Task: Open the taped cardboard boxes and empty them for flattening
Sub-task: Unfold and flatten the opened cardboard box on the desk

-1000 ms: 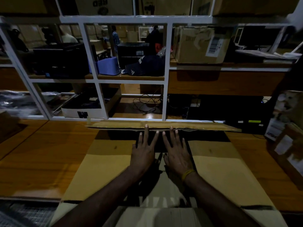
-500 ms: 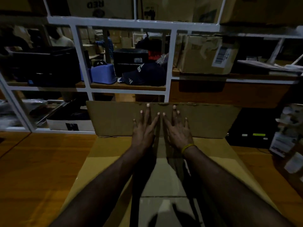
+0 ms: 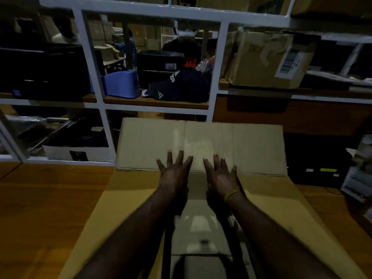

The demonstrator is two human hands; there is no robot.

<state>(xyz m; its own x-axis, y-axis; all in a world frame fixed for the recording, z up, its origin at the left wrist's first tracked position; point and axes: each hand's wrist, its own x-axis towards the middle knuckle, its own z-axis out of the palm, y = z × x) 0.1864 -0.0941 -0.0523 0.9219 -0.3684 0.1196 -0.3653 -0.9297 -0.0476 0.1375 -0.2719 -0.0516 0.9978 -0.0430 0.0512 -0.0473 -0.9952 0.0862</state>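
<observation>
- Cardboard box (image 3: 281, 208): plain brown, lying on the wooden bench (image 3: 40, 208); its far flap (image 3: 251, 148) stands tilted up, with a pale strip of tape down the middle.
- Left hand (image 3: 174, 174) and right hand (image 3: 220, 177): side by side and apart, fingers straight and spread, fingertips touching the lower part of the flap, gripping nothing.

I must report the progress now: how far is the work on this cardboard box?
Done: the cardboard box lies spread flat on the wooden table, with nothing visible inside. In hand: the left hand and right hand rest with straight fingers at the fold of the far flap, which stands up. Left: that flap is not flat yet; a labelled box sits on the shelf.
</observation>
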